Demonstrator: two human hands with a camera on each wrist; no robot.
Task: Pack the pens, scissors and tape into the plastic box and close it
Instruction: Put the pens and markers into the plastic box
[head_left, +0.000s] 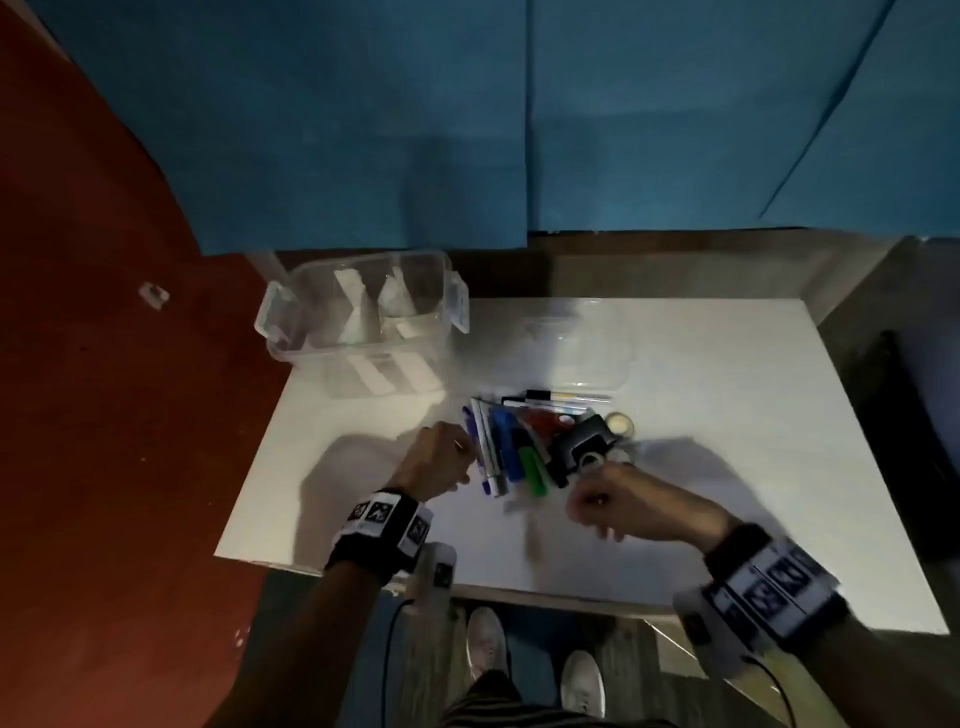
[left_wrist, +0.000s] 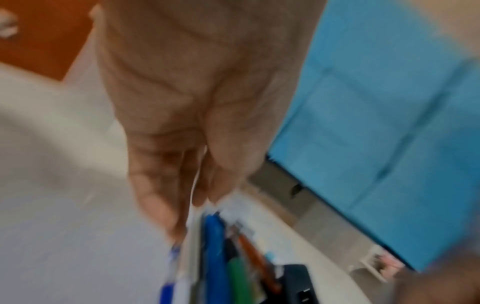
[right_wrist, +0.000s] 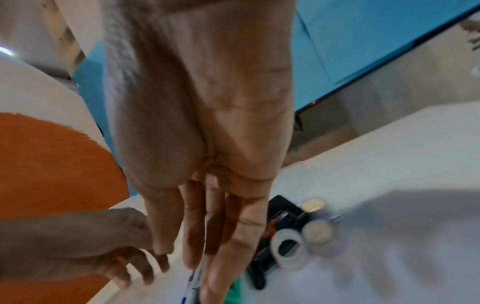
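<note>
A pile of pens and markers lies mid-table, blue and green ones side by side. A red-handled item, perhaps the scissors, is half buried in it. Beside them sit a black object and small tape rolls. My left hand touches the pile's left side with nearly straight fingers. My right hand reaches the near end of the pens with straight fingers. Neither hand holds anything. The clear plastic box stands open at the table's far left corner.
The box's clear lid lies flat behind the pile. The white table has a bare stretch on the right. A blue panel wall stands behind it, a red floor lies to the left, and my shoes show below the front edge.
</note>
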